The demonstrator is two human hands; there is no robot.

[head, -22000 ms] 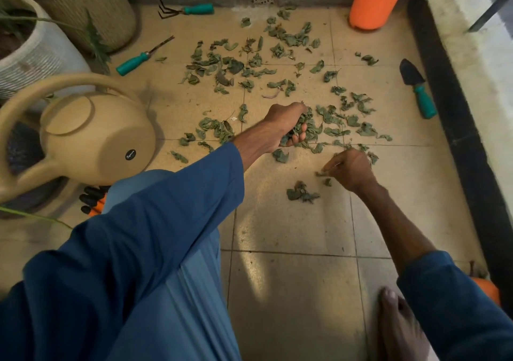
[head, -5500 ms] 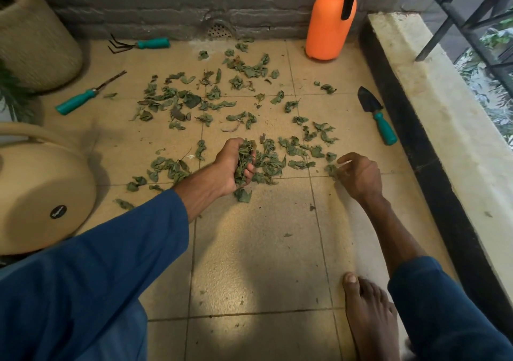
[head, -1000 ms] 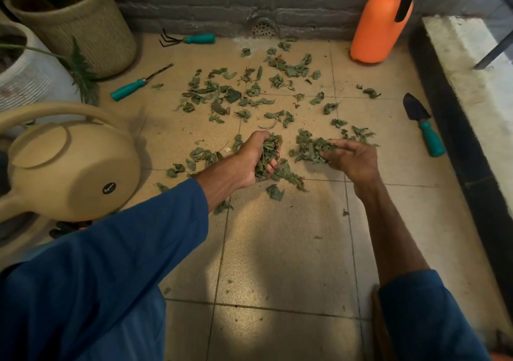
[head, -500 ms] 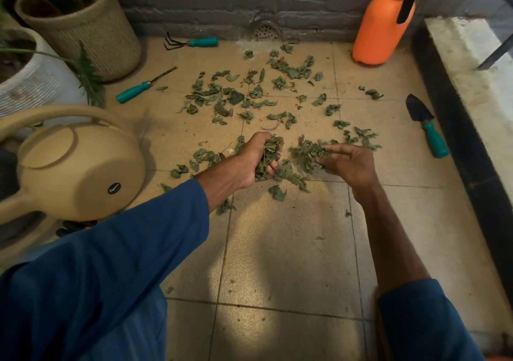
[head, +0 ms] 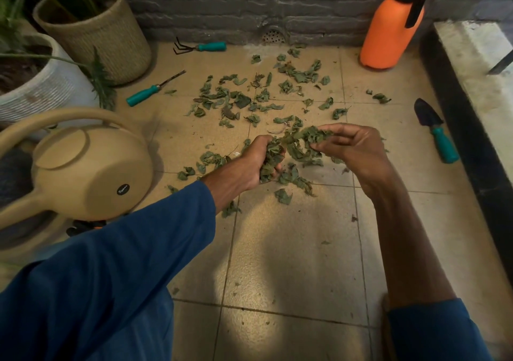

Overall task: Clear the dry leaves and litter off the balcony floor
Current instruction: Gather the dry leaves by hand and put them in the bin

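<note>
Dry green leaves point(head: 238, 100) lie scattered over the beige tiled floor point(head: 288, 249), thickest toward the far wall. My left hand point(head: 258, 163) grips a fistful of leaves point(head: 272, 158), held just above the floor at the centre. My right hand point(head: 352, 149) is raised beside it and pinches a clump of leaves point(head: 308, 137) between thumb and fingers, close to the left fist. A few loose leaves point(head: 283, 195) lie under the hands.
A tan watering can point(head: 83, 166) stands at the left beside a white pot point(head: 41, 88) and a woven pot point(head: 105, 33). A hand rake point(head: 200, 47), a teal-handled weeder point(head: 152, 90) and a trowel point(head: 435, 130) lie around. An orange sprayer point(head: 391, 30) and a ledge point(head: 483, 83) stand at the right.
My right hand has lifted off the floor with a clump of leaves and moved toward the left fist. The left hand keeps its handful.
</note>
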